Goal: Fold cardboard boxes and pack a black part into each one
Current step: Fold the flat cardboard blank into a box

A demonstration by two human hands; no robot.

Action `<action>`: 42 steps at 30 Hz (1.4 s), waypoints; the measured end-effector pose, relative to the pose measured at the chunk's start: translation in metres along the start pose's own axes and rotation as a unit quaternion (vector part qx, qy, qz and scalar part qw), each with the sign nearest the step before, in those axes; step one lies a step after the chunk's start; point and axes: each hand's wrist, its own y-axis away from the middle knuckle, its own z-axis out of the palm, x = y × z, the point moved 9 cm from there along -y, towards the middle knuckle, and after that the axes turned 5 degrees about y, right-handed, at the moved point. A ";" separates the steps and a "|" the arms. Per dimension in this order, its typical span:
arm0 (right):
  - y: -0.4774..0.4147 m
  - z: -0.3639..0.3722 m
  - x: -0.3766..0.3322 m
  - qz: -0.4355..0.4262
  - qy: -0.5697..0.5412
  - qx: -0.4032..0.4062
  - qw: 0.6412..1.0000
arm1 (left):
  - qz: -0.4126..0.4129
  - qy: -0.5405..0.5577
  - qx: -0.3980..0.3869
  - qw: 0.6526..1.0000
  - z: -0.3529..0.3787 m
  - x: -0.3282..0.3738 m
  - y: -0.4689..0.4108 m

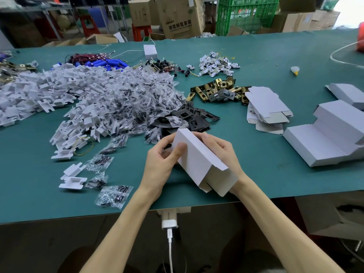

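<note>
As far as I see from here, the green table [256, 56] fills most of the view. Behind it are brown cartons [181, 16], a green crate [246, 14] and red stools [140, 31]. On the table left: a big heap of white plastic pieces [49, 89], running into a heap of clear bags [137, 91]. Right: finished white boxes [325, 138], then flat box blanks [267, 107] beside brass latches [220, 89]. The black parts [195, 117] are piled mid-table, just beyond my hands. The white box [199, 158] is tilted above the near edge, near flap open. The left hand [163, 160] grips its far end, thumb on top. The right hand [220, 148] has its fingers [206, 137] curled along the box's right side.
</note>
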 end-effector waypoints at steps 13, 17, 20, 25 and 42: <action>-0.002 0.001 0.002 0.027 -0.023 0.006 0.999 | 0.005 0.008 -0.008 1.000 0.001 0.000 0.000; -0.004 -0.005 0.005 0.036 -0.014 0.030 0.999 | 0.021 0.019 0.004 1.000 -0.002 0.004 0.000; -0.004 -0.009 0.007 0.053 -0.010 0.056 0.997 | 0.050 0.017 0.049 0.997 -0.011 0.010 0.001; -0.008 -0.021 0.022 0.077 -0.166 0.115 0.976 | 0.090 0.055 0.138 0.985 -0.030 0.017 0.005; -0.012 -0.011 0.012 0.010 -0.149 0.042 0.988 | 0.095 0.025 0.036 0.995 -0.003 0.020 0.005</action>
